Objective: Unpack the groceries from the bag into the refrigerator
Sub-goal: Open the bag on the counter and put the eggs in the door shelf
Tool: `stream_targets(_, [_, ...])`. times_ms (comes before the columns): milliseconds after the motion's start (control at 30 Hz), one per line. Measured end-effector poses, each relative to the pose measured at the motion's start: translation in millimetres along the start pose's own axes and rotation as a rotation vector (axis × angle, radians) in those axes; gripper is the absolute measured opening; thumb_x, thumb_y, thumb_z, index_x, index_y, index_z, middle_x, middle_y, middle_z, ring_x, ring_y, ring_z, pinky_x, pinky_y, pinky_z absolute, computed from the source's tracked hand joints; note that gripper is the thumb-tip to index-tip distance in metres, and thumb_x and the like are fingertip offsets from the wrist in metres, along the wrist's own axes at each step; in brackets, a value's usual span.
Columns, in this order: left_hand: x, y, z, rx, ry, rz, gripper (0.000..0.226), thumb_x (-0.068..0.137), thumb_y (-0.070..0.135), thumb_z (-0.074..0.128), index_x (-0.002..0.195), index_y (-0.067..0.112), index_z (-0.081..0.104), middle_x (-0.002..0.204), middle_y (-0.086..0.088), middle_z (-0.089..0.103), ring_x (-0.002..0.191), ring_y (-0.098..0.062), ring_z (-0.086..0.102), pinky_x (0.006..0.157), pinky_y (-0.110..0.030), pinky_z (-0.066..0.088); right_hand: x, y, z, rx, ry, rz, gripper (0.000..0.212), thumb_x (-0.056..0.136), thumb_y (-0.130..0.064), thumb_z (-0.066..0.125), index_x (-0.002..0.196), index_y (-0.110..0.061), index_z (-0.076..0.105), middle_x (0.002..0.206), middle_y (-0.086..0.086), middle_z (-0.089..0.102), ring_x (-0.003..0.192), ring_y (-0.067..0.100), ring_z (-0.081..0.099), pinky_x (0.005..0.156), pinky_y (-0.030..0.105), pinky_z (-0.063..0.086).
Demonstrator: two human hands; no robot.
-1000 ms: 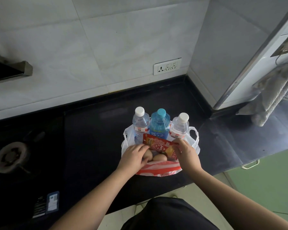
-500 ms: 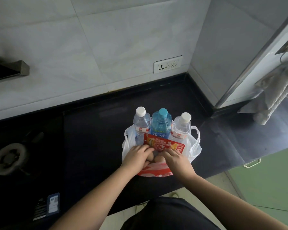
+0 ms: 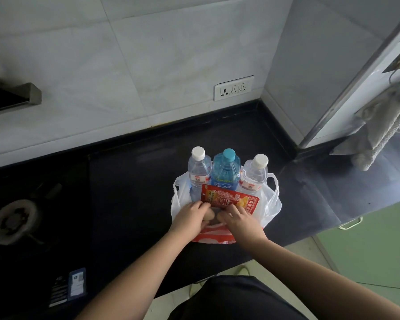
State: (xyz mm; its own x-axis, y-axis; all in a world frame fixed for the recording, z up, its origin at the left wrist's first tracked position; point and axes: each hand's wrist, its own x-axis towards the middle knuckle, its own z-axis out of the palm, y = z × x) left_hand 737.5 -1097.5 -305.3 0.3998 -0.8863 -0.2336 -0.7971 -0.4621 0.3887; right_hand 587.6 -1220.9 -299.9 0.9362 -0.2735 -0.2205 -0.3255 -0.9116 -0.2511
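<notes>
Both hands are reaching into the bag (image 3: 271,204) on the tabletop (image 3: 129,181): the left hand (image 3: 189,215) and right hand (image 3: 241,219) are each curling a grip around an egg (image 3: 210,215), likely lifting them out first, before the heavier bottles (image 3: 225,172).

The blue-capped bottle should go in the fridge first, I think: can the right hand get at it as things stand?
Probably yes. The blue-capped bottle stands upright at the back of the bag, its cap and shoulders clear above the red snack packet. The right hand is low among the eggs, and would reach over the packet.
</notes>
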Motion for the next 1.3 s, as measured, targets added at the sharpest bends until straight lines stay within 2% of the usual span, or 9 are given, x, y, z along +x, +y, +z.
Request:
stream_targets(267, [-38, 4, -19, -0.504, 0.173, -0.265, 0.039, 0.083, 0.032, 0.075, 0.118, 0.028, 0.058, 0.113, 0.011, 0.06, 0.102, -0.008, 0.059, 0.088, -0.029, 0.052, 4, -11, -1, -0.126, -0.042, 0.024, 0.051, 0.089, -0.023, 0.064, 0.135, -0.027, 0.042, 0.137, 0.002, 0.037, 0.128, 0.027, 0.038, 0.108, 0.047, 0.04])
stream_targets(567, [-56, 0, -33, -0.876, 0.086, -0.448, 0.039, 0.084, 0.043, 0.072, 0.119, 0.033, 0.057, 0.114, 0.013, 0.059, 0.104, -0.007, 0.056, 0.08, -0.024, 0.047, 7, -17, 12, -0.052, -0.145, 0.151, 0.057, 0.092, -0.03, 0.06, 0.142, -0.025, 0.032, 0.144, 0.001, 0.039, 0.137, 0.028, 0.035, 0.11, 0.048, 0.037])
stream_targets(633, [-58, -2, -33, -1.012, 0.071, -0.482, 0.037, 0.082, 0.042, 0.074, 0.116, 0.033, 0.059, 0.114, 0.012, 0.061, 0.107, -0.008, 0.057, 0.088, -0.03, 0.05, 5, -15, 11, -0.006, -0.129, 0.165, 0.053, 0.092, -0.032, 0.06, 0.139, -0.027, 0.035, 0.142, -0.002, 0.041, 0.136, 0.026, 0.038, 0.111, 0.046, 0.037])
stream_targets(733, [-60, -3, -32, -1.236, 0.065, -0.497, 0.032, 0.082, 0.033, 0.077, 0.111, 0.03, 0.065, 0.116, 0.005, 0.065, 0.109, -0.015, 0.063, 0.098, -0.043, 0.052, 1, -22, -5, 0.292, 0.102, 0.295, 0.042, 0.091, -0.033, 0.063, 0.128, -0.026, 0.045, 0.134, -0.003, 0.051, 0.124, 0.022, 0.05, 0.104, 0.041, 0.044])
stream_targets(833, [-63, -1, -38, -1.446, 0.058, -0.479, 0.024, 0.088, 0.023, 0.07, 0.111, 0.022, 0.064, 0.119, -0.003, 0.065, 0.11, -0.019, 0.064, 0.096, -0.037, 0.054, -1, -38, -31, 0.689, 0.262, 0.489, 0.032, 0.089, -0.032, 0.066, 0.116, -0.03, 0.049, 0.127, -0.004, 0.055, 0.113, 0.02, 0.056, 0.094, 0.041, 0.053])
stream_targets(933, [-69, 2, -46, -1.532, 0.086, -0.408, 0.028, 0.085, 0.025, 0.069, 0.112, 0.02, 0.063, 0.118, -0.004, 0.065, 0.11, -0.018, 0.064, 0.093, -0.033, 0.054, -8, -48, -52, 1.081, 0.235, 0.645, 0.033, 0.088, -0.036, 0.066, 0.117, -0.028, 0.051, 0.123, 0.0, 0.057, 0.101, 0.018, 0.062, 0.077, 0.032, 0.059])
stream_targets(1100, [-86, -6, -63, -1.559, 0.149, -0.315, 0.05, 0.072, 0.034, 0.077, 0.116, 0.017, 0.063, 0.125, -0.009, 0.064, 0.115, -0.024, 0.063, 0.093, -0.034, 0.054, -31, -67, -66, 1.817, 0.198, 0.636, 0.045, 0.081, -0.03, 0.069, 0.123, -0.017, 0.056, 0.125, 0.013, 0.058, 0.109, 0.026, 0.065, 0.086, 0.036, 0.057])
stream_targets(1200, [-98, -11, -73, -1.597, 0.149, -0.268, 0.049, 0.076, 0.03, 0.074, 0.12, 0.013, 0.06, 0.126, -0.012, 0.064, 0.115, -0.026, 0.064, 0.091, -0.034, 0.055, -41, -83, -75, 2.037, 0.151, 0.577, 0.044, 0.083, -0.023, 0.063, 0.125, -0.011, 0.057, 0.126, 0.015, 0.058, 0.115, 0.031, 0.062, 0.082, 0.033, 0.059])
stream_targets(1300, [-112, -13, -85, -1.675, 0.152, -0.23, 0.073, 0.066, 0.044, 0.084, 0.125, 0.01, 0.056, 0.124, -0.012, 0.065, 0.112, -0.027, 0.066, 0.087, -0.032, 0.055, -47, -95, -84, 2.085, 0.088, 0.525, 0.041, 0.085, -0.021, 0.06, 0.125, -0.013, 0.057, 0.126, 0.014, 0.059, 0.114, 0.03, 0.061, 0.082, 0.034, 0.059])
